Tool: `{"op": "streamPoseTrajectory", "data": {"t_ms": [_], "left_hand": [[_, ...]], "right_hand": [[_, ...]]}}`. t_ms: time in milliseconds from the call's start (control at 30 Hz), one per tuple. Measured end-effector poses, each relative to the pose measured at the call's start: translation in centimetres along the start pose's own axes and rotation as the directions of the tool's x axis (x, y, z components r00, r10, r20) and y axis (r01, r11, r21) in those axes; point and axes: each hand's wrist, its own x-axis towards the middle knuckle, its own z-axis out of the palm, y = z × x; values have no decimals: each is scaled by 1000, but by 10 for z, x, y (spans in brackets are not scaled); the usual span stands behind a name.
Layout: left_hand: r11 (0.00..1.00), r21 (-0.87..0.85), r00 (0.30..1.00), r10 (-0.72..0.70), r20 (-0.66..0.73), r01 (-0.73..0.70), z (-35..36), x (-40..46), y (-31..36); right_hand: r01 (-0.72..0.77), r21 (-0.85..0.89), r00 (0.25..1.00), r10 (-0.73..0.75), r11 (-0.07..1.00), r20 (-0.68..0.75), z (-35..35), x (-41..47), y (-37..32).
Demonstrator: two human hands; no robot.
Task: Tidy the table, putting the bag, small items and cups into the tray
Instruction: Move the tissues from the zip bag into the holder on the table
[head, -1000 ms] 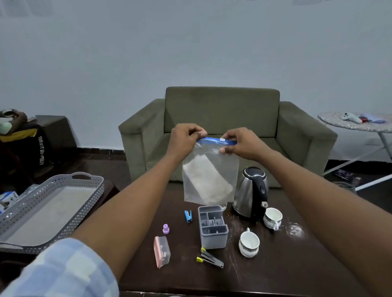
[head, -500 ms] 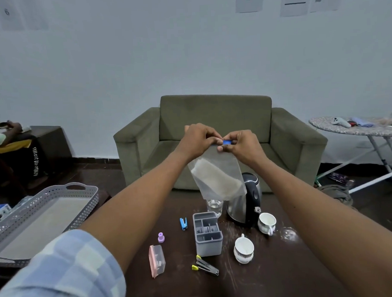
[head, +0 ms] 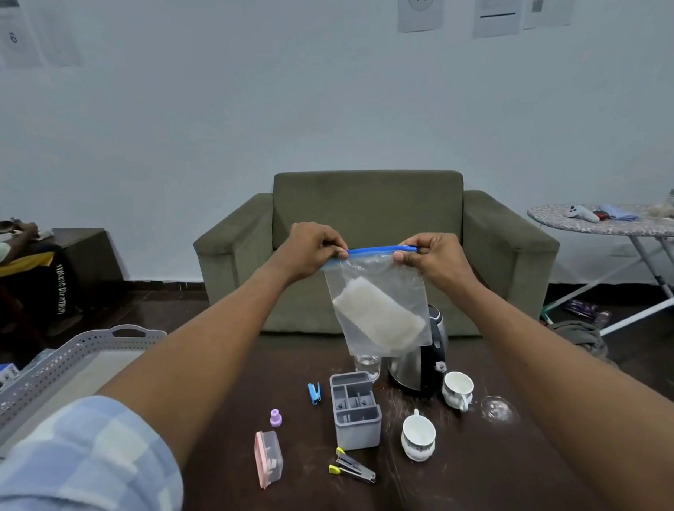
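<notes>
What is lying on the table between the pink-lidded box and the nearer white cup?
In the head view, the stapler with yellow tips lies between the pink-lidded box and the nearer cup; the grey organiser stands just behind that stretch.

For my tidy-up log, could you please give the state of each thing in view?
Bag: held up by left hand and right hand at its blue strip.
Tray: holds none of the items.
Cups: upright on table.
Organiser: upright.
Stapler: flat.
Pink box: on its side.

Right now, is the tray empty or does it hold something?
Empty as far as visible: the tray shows only bare floor; the arm hides its near part.
</notes>
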Motion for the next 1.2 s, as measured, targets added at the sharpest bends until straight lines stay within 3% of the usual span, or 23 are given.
{"op": "streamPoseTrajectory", "data": {"t_ms": [100,233,333,467,633,767,933,1200], "left_hand": [[998,-55,999,-36,30,38,4,1,5],[999,-43,998,-24,65,26,8,6,14],[1000,-27,996,-5,94,8,9,8,21],[998,-63,995,5,103,1,9,7,21],[930,-356,995,-104,-12,93,19,-8,10],[861,-492,980,-185,-75,125,34,-21,0],[780,-616,958,-247,-143,109,35,-22,1],[693,-710,957,-272,-98,124,44,-30,-6]], "right_hand": [[107,-220,994,-104,970,26,2,0,-1],[362,-616,926,-347,700,149,12,-2,-12],[425,-690,887,-421,586,189,17,-2,-20],[420,-657,904,-355,626,239,21,3,-29],[342,-638,938,-296,690,182,21,11,-39],[268,-611,959,-144,745,245,25,14,-45],[182,-609,916,93,772,391,29,11,-58],[156,-722,873,249,674,420,37,16,-69]]}}
